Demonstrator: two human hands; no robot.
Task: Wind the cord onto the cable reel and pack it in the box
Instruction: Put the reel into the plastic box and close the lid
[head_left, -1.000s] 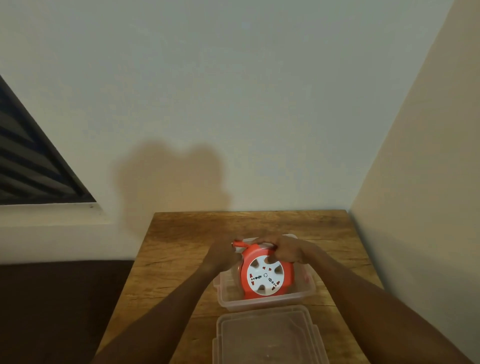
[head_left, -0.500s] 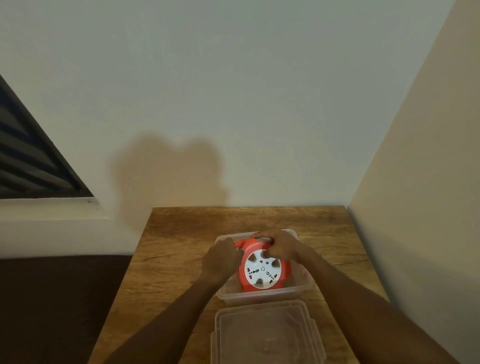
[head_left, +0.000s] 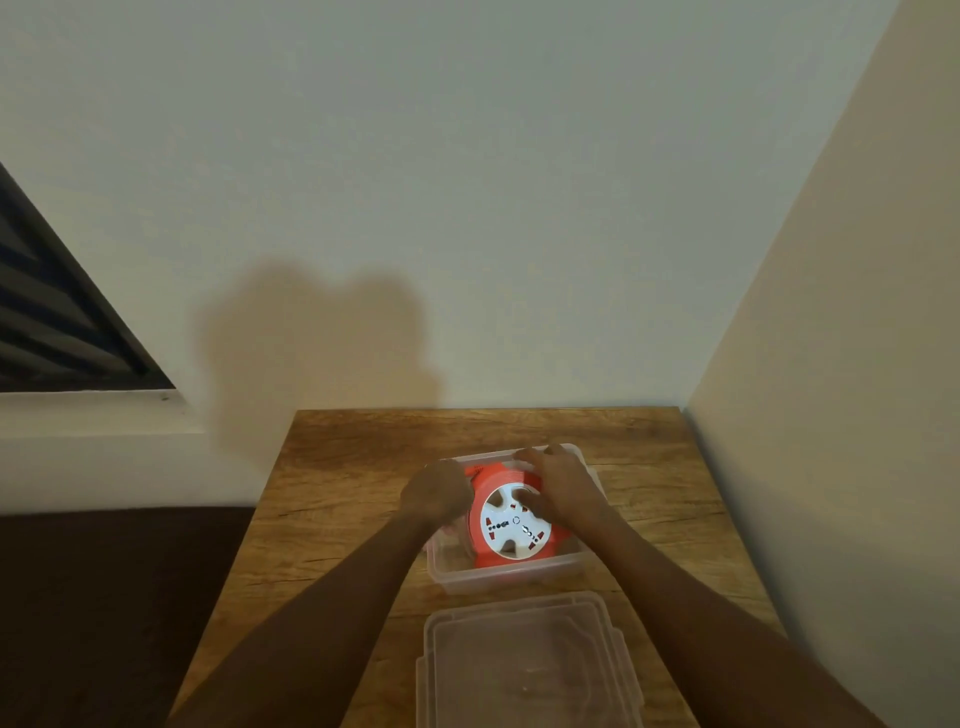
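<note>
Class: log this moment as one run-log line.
reel: in box | both hands: on reel | lid: off

Dim, soft picture; a broad shadow (head_left: 317, 364) darkens the wall (head_left: 467, 156).

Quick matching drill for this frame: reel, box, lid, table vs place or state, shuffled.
1. reel
2. box
3. lid
4. table

a. lies flat, nearest the camera
b. clear, open, holds something
c. orange and white, under both hands
d. wooden, in the wall corner

Pairs: 1-c, 2-b, 3-a, 4-d
</note>
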